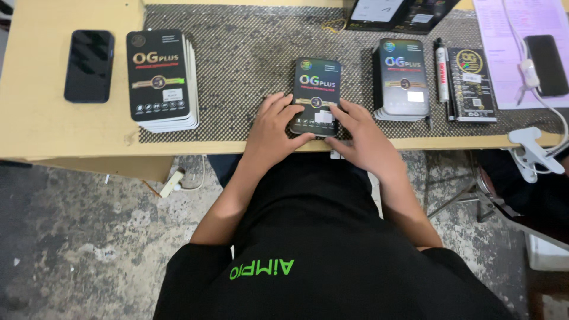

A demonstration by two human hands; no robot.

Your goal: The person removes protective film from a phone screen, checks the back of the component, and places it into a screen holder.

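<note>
Glossy box (card), woven mat.
</note>
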